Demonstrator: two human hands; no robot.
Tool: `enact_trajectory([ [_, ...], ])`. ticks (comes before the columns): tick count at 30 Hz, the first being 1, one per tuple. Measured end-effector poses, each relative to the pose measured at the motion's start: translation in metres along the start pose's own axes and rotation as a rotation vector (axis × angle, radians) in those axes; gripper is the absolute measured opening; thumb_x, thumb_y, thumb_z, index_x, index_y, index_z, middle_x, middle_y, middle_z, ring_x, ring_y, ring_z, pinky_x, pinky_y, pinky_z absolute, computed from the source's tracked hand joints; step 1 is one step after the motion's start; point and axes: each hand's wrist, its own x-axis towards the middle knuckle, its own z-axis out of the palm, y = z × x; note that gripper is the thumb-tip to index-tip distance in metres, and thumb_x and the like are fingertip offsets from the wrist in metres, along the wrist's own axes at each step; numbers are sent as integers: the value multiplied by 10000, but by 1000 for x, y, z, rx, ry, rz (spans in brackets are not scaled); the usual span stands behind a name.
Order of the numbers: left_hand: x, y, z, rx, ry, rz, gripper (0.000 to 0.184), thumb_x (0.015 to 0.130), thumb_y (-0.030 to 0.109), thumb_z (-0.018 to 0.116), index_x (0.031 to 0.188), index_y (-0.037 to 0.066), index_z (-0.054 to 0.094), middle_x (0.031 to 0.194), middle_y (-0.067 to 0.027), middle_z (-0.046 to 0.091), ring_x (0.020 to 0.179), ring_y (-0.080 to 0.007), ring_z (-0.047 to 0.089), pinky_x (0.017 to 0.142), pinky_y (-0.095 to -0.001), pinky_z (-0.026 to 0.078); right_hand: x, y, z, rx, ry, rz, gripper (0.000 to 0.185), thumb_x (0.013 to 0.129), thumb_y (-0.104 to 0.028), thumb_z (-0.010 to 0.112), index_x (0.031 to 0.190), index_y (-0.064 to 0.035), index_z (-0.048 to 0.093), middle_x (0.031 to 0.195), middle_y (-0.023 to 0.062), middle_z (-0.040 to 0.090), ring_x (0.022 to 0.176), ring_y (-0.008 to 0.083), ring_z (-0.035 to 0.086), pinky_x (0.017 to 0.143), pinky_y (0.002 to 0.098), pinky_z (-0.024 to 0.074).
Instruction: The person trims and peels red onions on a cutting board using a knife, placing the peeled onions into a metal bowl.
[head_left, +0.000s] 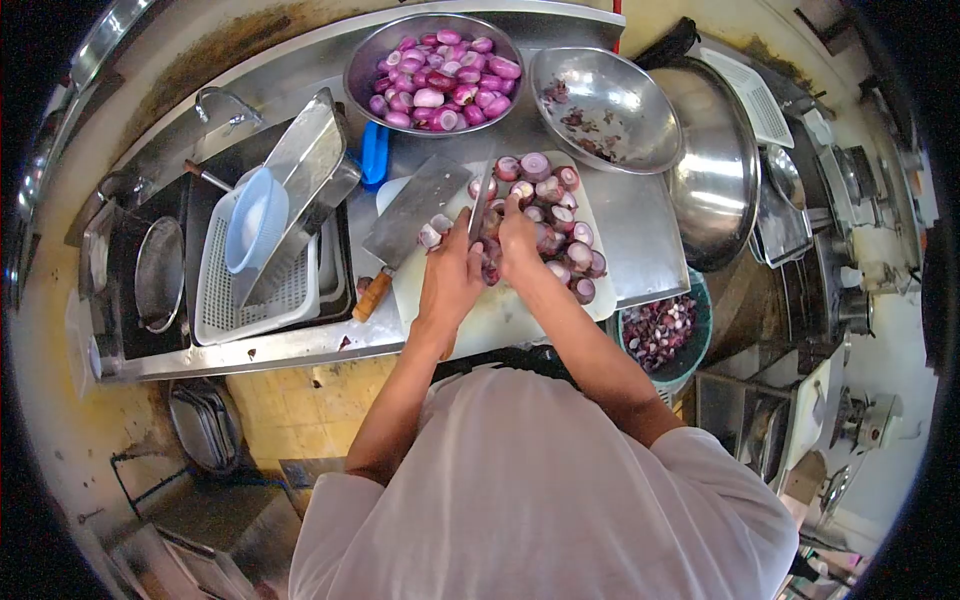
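Note:
My left hand (455, 268) is closed round a knife (482, 195) whose narrow blade points away from me, between my two hands. My right hand (518, 242) is closed at the edge of the heap, its fingers on a red onion (493, 218) beside the blade. Trimmed red onions (560, 225) are heaped on the right of the white cutting board (440, 325). A cleaver (420, 210) with a wooden handle lies flat at the board's left side. Small cut onion pieces (433, 232) rest on it near my left hand.
Behind the board stand a steel bowl (357, 85) of peeled onions and a steel bowl (640, 110) with scraps of skin. A large steel basin (715, 165) is on the right. Below the counter, a green bin (700, 340) holds peelings. A white basket (235, 325) sits left.

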Motion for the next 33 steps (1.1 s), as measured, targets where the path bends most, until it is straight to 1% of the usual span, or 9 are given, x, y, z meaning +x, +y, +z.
enact_trajectory([
  [5,-1,-8,8,80,57,60,450,876,-2,559,1322,38,506,738,-253,604,651,-393,647,587,-473,492,-6,2,1,-189,-38,-106,494,1050,-414,344,1154,9,576,1015,93,627,875,180,582,796,364,471],
  [11,3,-10,9,211,145,64,256,842,-1,577,1094,-40,552,671,-261,583,630,-440,613,555,-493,466,11,21,-6,-116,-42,-183,467,1036,-461,388,1049,-45,600,932,66,617,821,185,594,740,360,521],
  [14,4,-10,4,184,156,-71,138,860,2,571,991,-40,559,641,-234,590,611,-412,637,548,-482,478,-7,10,-12,6,-166,-107,441,1017,-469,461,1066,-53,599,944,57,624,841,185,612,752,373,540],
  [16,5,-15,6,-192,164,-253,72,850,2,574,917,-20,562,612,-210,598,572,-398,623,544,-472,480,-3,14,-23,40,-297,-72,400,998,-443,518,1075,-58,596,950,52,631,841,175,621,737,368,547],
  [20,0,-10,-1,112,249,1,45,867,15,573,897,-17,563,576,-195,578,554,-378,634,526,-448,480,-17,-7,-40,-220,-555,113,305,918,-361,684,1065,-104,609,998,41,656,835,135,640,702,332,545],
  [23,-2,-17,-5,144,177,51,95,949,39,535,1008,-25,573,655,-108,635,514,-219,663,430,-312,478,-11,-15,-52,-324,-644,68,290,868,-279,743,1074,-119,617,962,31,650,815,128,635,703,322,545],
  [25,-1,-20,-4,-307,124,-259,112,972,51,514,1056,-2,566,710,-59,621,507,-168,657,378,-250,438,-8,-15,-60,-330,-688,40,297,860,-232,740,1096,-108,610,985,36,643,836,129,629,719,323,546],
  [28,4,-10,-12,-408,167,-448,121,982,61,512,1082,10,558,743,-60,604,505,-160,650,364,-249,418,-6,-10,-67,-263,-793,-2,327,852,-152,718,1146,-91,589,1047,47,626,893,132,620,764,324,546],
  [33,3,5,-15,-372,230,-283,70,956,14,529,974,-37,573,624,-70,602,490,-157,647,420,-308,479,-12,-2,-67,-65,-877,38,361,897,-144,676,1225,-80,540,1131,60,594,964,139,616,847,335,544],
])
